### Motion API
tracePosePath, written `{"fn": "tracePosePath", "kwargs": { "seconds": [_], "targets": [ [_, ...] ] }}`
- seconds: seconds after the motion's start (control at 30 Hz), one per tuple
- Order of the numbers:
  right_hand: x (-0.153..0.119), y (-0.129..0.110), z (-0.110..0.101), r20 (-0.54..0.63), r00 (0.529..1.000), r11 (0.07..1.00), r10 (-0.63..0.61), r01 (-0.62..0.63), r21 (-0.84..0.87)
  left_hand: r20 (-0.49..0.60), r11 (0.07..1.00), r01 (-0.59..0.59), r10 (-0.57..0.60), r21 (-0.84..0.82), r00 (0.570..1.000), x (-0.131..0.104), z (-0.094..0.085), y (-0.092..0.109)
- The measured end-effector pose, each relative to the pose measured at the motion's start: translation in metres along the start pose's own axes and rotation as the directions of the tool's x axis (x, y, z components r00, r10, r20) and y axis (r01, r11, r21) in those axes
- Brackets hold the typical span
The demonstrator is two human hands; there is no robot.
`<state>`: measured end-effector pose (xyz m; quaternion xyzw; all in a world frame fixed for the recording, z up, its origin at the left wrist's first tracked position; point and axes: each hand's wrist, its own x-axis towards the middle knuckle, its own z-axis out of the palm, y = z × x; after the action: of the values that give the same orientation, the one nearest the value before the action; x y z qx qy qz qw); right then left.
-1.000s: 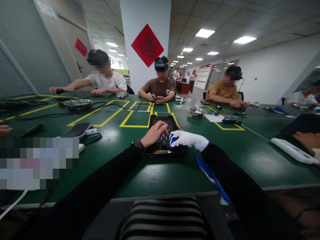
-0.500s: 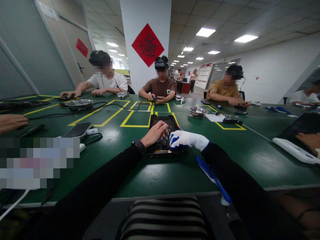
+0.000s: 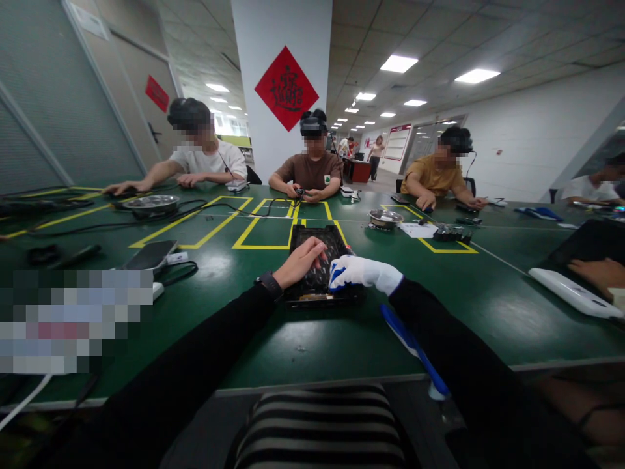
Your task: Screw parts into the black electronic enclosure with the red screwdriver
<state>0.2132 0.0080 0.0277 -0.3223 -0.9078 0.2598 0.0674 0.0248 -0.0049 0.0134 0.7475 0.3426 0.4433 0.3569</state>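
A black open tray-like case (image 3: 322, 303) with a dark patterned inside stands on the green table in front of me. My left hand (image 3: 303, 260), bare with a black watch at the wrist, rests over its left side, fingers bent together; whatever they hold, if anything, is too small to name. At the right side of the case is my right hand (image 3: 349, 272), in a white and blue glove, with its fingers curled in. What the glove grips, if anything, is hidden. A blue and white glove (image 3: 403, 332) lies beside my right forearm.
A phone (image 3: 151, 254) and cables lie to the left. Metal bowls (image 3: 385, 218) stand farther back, one at right and one at left. A white device (image 3: 571, 293) is at the far right. Several people sit around the green table (image 3: 244, 358).
The view has shifted slightly. My hands stay at the case in almost the same pose. At the left edge, another person's hand has left the view.
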Motion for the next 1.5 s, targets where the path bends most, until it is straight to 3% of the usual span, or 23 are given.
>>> {"fn": "tracePosePath", "kwargs": {
  "seconds": [0.2,0.37,0.63,0.9,0.93,1.0,1.07,1.1,1.17,1.23,1.27,1.3,1.33,1.4,1.5],
  "targets": [
    [-0.006,-0.018,-0.004,-0.044,0.988,0.979,0.147,-0.152,-0.139,0.012,1.0,-0.02,0.02,-0.001,1.0,0.001,0.0,-0.003],
    [-0.009,-0.027,-0.006,-0.014,0.983,0.973,0.182,-0.182,-0.139,0.018,1.0,-0.016,0.016,0.002,1.0,0.001,0.0,-0.001],
    [-0.008,-0.022,-0.005,-0.017,0.985,0.983,0.17,-0.171,-0.069,0.029,1.0,-0.02,0.02,0.004,0.999,0.001,-0.001,-0.002],
    [-0.005,-0.009,-0.004,-0.031,0.997,0.998,0.069,-0.069,-0.009,0.033,1.0,-0.017,0.017,-0.01,0.999,0.0,-0.001,-0.001],
    [-0.004,-0.008,-0.006,-0.041,0.998,0.999,0.043,-0.042,0.017,0.032,1.0,-0.015,0.015,-0.012,0.999,0.0,-0.001,-0.001],
    [-0.002,-0.006,-0.011,-0.17,0.985,0.998,0.007,0.005,0.068,0.026,1.0,-0.011,0.011,-0.011,1.0,0.0,-0.001,0.0],
    [-0.001,-0.003,-0.017,-0.376,0.927,0.995,0.002,0.034,0.091,0.026,1.0,-0.006,0.006,-0.001,1.0,0.001,-0.001,-0.001],
    [-0.001,0.0,-0.02,-0.49,0.872,0.995,0.009,0.039,0.087,0.028,1.0,-0.004,0.004,0.008,1.0,0.001,-0.001,-0.001],
    [-0.003,0.009,-0.023,-0.688,0.723,0.998,0.055,-0.019,0.059,0.027,0.999,-0.004,0.003,0.033,1.0,0.001,-0.001,-0.002],
    [-0.005,0.024,-0.02,-0.837,0.532,0.981,0.128,-0.189,0.03,0.021,0.998,-0.011,0.01,0.065,1.0,0.001,-0.002,-0.003],
    [-0.007,0.032,-0.018,-0.847,0.507,0.96,0.16,-0.281,0.013,0.018,0.997,-0.017,0.016,0.08,1.0,0.001,-0.001,-0.004],
    [-0.008,0.04,-0.015,-0.811,0.55,0.936,0.2,-0.351,-0.007,0.016,0.995,-0.023,0.022,0.094,1.0,0.002,-0.001,-0.004],
    [-0.008,0.047,-0.012,-0.741,0.625,0.919,0.246,-0.394,-0.027,0.014,0.994,-0.027,0.025,0.106,1.0,0.002,-0.001,-0.005],
    [-0.009,0.057,-0.008,-0.609,0.729,0.908,0.314,-0.417,-0.031,0.012,0.992,-0.03,0.028,0.125,1.0,0.002,-0.001,-0.005],
    [-0.01,0.06,-0.007,-0.489,0.777,0.887,0.396,-0.461,-0.014,0.013,0.99,-0.031,0.029,0.139,0.999,0.002,-0.002,-0.007]
  ]
}}
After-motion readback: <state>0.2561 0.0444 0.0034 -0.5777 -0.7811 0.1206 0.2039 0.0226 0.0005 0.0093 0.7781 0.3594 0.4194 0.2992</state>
